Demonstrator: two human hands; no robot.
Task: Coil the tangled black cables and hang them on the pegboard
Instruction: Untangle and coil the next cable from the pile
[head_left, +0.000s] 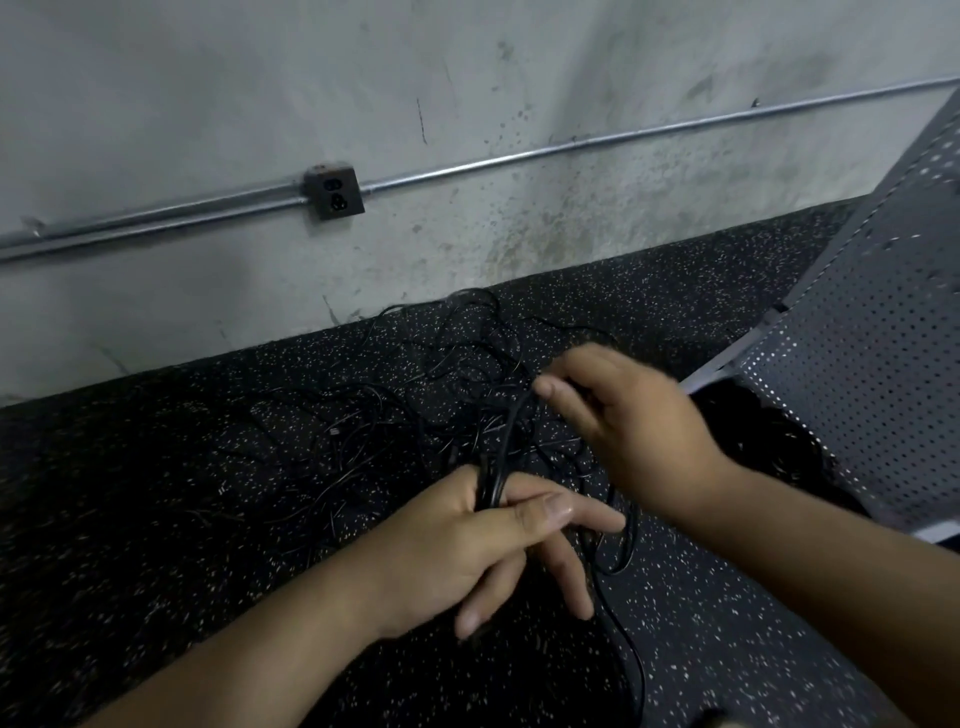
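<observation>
Currently | our left hand grips loops of thin black cable, right hand pinches the strand | tangle on speckled floor near grey perforated pegboard | risk: tugging tightens knots

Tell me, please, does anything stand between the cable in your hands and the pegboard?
No object does. The pegboard stands just right of the right hand, with only floor between. But the cable, held by it and the left hand, runs into the tangle on the floor, which may drag.
</observation>
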